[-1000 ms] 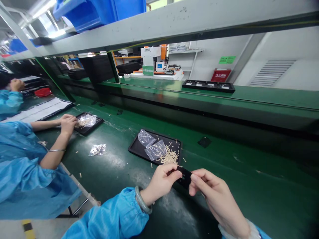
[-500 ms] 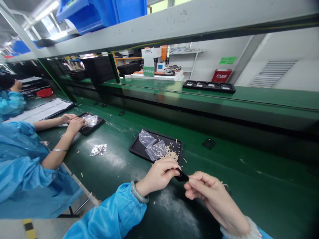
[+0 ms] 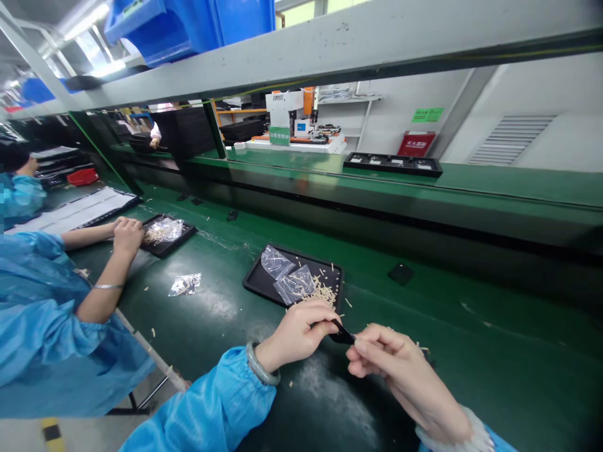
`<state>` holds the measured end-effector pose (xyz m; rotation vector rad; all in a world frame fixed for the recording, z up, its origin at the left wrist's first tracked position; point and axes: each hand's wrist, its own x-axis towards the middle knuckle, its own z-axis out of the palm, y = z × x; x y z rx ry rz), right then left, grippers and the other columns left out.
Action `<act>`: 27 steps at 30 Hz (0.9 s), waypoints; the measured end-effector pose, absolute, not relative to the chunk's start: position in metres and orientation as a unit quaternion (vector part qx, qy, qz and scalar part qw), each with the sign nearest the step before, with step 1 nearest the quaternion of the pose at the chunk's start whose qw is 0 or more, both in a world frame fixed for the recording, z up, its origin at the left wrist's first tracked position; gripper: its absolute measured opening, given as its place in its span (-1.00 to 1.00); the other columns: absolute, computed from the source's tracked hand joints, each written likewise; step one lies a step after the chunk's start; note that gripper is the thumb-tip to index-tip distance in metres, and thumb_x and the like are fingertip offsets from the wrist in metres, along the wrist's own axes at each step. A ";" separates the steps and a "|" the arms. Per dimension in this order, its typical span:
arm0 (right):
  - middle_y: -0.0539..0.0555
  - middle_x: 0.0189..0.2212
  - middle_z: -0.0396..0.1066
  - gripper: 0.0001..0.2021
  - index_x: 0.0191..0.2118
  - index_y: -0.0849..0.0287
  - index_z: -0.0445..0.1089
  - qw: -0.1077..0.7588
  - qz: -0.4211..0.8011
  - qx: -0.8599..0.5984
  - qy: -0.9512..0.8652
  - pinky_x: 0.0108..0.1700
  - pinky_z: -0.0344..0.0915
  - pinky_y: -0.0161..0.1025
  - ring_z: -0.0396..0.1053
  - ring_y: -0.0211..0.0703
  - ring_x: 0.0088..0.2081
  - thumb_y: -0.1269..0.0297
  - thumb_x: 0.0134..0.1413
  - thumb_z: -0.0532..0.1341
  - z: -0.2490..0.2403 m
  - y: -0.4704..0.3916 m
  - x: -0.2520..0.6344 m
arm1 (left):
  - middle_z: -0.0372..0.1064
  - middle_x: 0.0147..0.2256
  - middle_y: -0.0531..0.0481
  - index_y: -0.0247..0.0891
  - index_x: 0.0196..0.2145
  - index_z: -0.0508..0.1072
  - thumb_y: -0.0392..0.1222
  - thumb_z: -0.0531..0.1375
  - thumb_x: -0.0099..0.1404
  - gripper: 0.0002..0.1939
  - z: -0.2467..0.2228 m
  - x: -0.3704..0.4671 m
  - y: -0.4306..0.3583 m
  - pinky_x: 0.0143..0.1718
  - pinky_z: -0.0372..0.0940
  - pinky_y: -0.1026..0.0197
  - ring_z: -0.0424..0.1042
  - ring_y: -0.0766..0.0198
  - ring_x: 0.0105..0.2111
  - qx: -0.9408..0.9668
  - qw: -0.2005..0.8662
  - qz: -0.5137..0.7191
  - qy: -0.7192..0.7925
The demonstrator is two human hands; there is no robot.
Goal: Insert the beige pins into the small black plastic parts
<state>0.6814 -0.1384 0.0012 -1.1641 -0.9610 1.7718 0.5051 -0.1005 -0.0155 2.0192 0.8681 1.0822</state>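
A small flat black part (image 3: 342, 333) is held above the green table between my two hands. My left hand (image 3: 301, 329), with a bracelet at its wrist, pinches the part's left end between thumb and fingers. At the other end, the thumb and forefinger of my right hand (image 3: 393, 361) close on its edge. Just beyond my left hand lies a black tray (image 3: 264, 284) with clear plastic bags (image 3: 296, 284) and a heap of small cream-coloured strips (image 3: 325, 292). My fingers partly hide the part and cover the tray's near edge.
To the left, a co-worker's hands (image 3: 126, 237) are at another black tray (image 3: 164, 250) with strips and a bag. A small clear bag (image 3: 185, 284) lies between the trays. A flat black piece (image 3: 401, 273) is at the right; a ledge (image 3: 494, 182) runs behind.
The co-worker's hands have drawn back left from their tray, uncovering strips there. My hands and the black part are almost unmoved. A hand shows by the dark stack behind.
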 end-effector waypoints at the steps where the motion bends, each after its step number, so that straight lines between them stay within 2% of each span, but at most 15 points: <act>1: 0.01 -0.57 0.49 -0.75 -0.51 0.21 0.36 0.391 0.702 -0.458 -0.381 -0.45 0.32 -0.38 0.43 -0.29 -0.55 0.16 -0.20 0.38 0.002 -0.138 0.682 | 0.39 -0.43 -0.05 -0.33 -0.41 0.48 -0.35 0.11 0.23 -0.85 -0.015 0.505 -0.101 -0.25 0.25 0.27 0.34 0.30 -0.36 0.778 0.338 0.413 0.333; 8: -0.01 -0.58 0.48 -0.75 -0.53 0.22 0.32 0.340 0.730 -0.439 -0.399 -0.45 0.29 -0.39 0.43 -0.30 -0.53 0.19 -0.18 0.37 0.004 -0.137 0.687 | 0.40 -0.43 -0.05 -0.32 -0.42 0.48 -0.27 0.09 0.27 -0.81 -0.012 0.503 -0.102 -0.22 0.25 0.25 0.34 0.29 -0.35 0.798 0.330 0.389 0.322; 27: 0.02 -0.60 0.49 -0.75 -0.55 0.24 0.32 0.320 0.732 -0.435 -0.415 -0.46 0.31 -0.37 0.43 -0.29 -0.55 0.22 -0.21 0.38 0.004 -0.136 0.688 | 0.37 -0.42 -0.03 -0.31 -0.39 0.47 -0.30 0.09 0.27 -0.83 -0.011 0.499 -0.103 -0.27 0.22 0.28 0.32 0.31 -0.35 0.836 0.287 0.351 0.309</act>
